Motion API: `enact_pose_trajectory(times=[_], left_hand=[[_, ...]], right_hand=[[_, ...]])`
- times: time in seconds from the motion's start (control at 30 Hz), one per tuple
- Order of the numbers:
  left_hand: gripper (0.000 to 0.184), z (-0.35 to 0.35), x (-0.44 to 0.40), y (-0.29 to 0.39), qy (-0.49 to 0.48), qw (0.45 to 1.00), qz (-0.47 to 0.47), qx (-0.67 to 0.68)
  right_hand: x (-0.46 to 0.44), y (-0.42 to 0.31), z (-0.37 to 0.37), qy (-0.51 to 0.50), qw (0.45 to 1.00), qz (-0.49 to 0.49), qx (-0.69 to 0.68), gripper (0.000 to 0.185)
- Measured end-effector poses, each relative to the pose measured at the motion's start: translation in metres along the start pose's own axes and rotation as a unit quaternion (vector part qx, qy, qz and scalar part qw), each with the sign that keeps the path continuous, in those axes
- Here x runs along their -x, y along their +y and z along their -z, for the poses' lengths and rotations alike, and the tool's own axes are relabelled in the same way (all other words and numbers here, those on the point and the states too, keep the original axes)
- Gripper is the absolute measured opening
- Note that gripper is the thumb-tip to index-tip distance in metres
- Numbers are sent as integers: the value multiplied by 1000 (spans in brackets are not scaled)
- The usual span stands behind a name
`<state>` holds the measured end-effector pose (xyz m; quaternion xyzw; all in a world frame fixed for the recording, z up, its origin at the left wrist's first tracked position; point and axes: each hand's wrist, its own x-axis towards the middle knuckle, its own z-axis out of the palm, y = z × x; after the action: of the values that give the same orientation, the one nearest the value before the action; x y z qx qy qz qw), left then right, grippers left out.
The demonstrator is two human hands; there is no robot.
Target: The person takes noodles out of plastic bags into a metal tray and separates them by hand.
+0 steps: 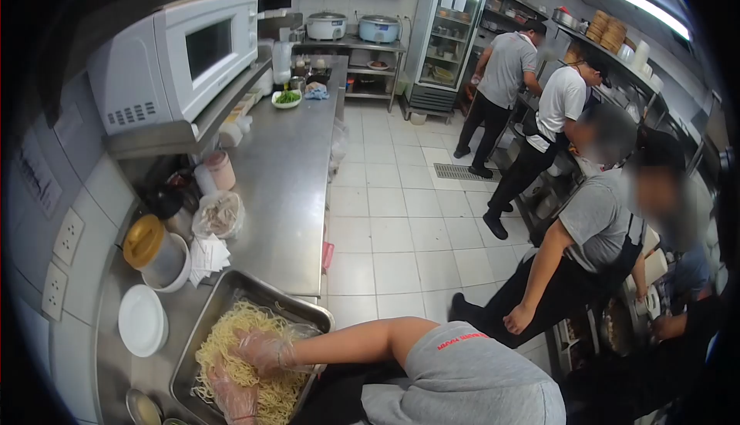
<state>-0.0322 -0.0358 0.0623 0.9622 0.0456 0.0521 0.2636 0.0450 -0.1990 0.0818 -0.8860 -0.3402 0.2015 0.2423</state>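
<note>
A deep metal tray (202,303) at the counter's near end holds a heap of yellow noodles (239,317). My right hand (266,350), in a clear plastic glove, reaches in from the right and is closed among the noodles, with strands over its fingers. Lower down, my left hand (233,394) is gloved too and closed into the heap close to the right one. Noodles partly cover the fingertips of both hands. Beside the tray lie a white plate (142,320) and a stack of white paper (208,258).
A yellow-lidded pitcher (146,244), a clear plastic bag (219,214) and a pink-toned jar (220,169) stand along the wall. A microwave (185,59) sits on a shelf above the steel counter (281,194). Several co-workers stand at the right-hand side, one (597,232) close behind me.
</note>
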Motion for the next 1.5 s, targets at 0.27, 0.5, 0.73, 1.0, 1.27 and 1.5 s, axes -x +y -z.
enact_pose_trajectory(times=[0.27, 0.5, 0.73, 1.0, 1.27, 1.5], left_hand=[[40, 75, -7, 21, 86, 965, 58, 241], [41, 155, 1, 51, 187, 962, -52, 190], [70, 127, 13, 10, 12, 999, 36, -28], [59, 102, 34, -19, 36, 997, 53, 53], [47, 105, 27, -22, 96, 982, 61, 148], [34, 115, 10, -25, 177, 953, 39, 241]], right_hand=[[-18, 20, 60, 151, 975, 22, -160, 63], [12, -18, 156, 126, 992, 21, -11, 67], [4, -16, 127, 77, 984, 152, 51, 37], [-18, -9, -22, -89, 958, 153, 226, 37], [-40, -17, 83, 97, 959, 260, -57, 34], [4, -74, 166, 198, 920, 287, -179, 34]])
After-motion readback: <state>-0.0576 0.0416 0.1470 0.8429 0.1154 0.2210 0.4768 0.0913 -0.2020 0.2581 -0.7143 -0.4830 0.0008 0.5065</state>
